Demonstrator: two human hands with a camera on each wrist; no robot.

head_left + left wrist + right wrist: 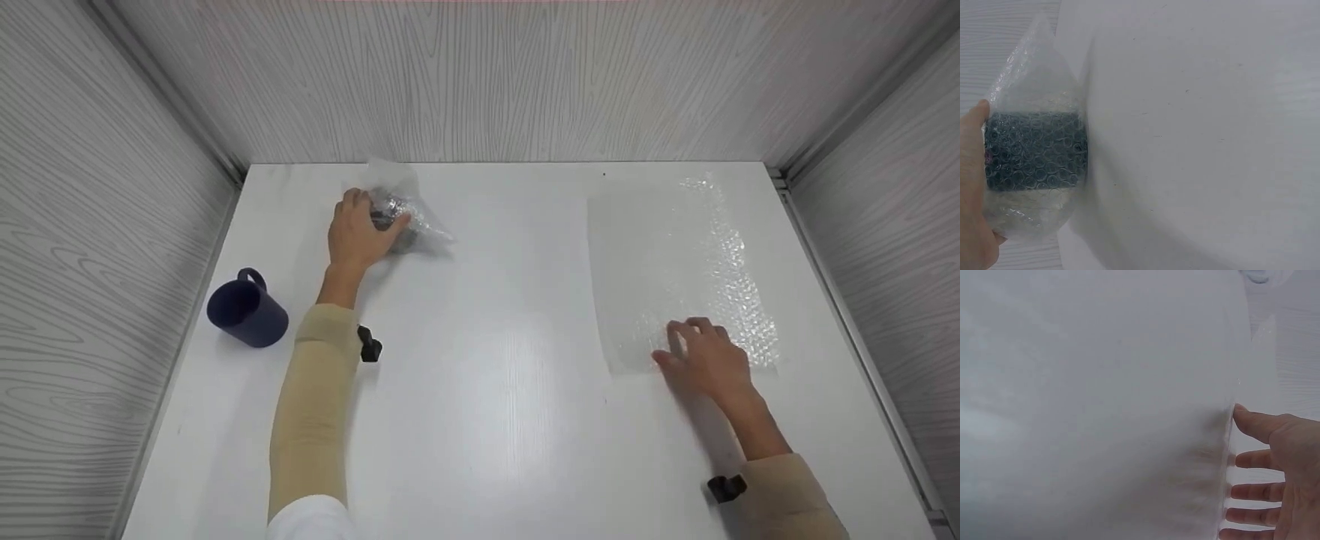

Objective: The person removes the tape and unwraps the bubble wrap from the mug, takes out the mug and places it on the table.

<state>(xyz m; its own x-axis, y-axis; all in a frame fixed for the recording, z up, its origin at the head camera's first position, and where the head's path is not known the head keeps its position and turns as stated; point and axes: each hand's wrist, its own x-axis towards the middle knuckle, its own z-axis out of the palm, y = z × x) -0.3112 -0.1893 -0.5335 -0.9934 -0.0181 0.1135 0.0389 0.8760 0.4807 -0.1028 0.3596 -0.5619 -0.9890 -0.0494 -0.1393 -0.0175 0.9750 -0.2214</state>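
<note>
My left hand (356, 236) grips a dark object wrapped in bubble wrap (397, 217) near the table's back left edge. In the left wrist view the wrapped object (1036, 151) looks like a dark block under the bubbles, with loose clear ends above and below it; what it is cannot be told. At the right, a flat sheet of bubble wrap (652, 262) lies on the table. My right hand (709, 360) is over its near edge, fingertips right at the sheet. The right wrist view shows the fingers (1258, 492) nearly straight and spread, thumb apart.
A dark blue mug (255, 315) lies tilted toward the camera at the left, beside my left forearm, its handle pointing to the back. Grey wood-grain panels (480, 82) enclose the white table (487, 420) at the back and both sides. A black wrist camera (369, 345) sits on each sleeve.
</note>
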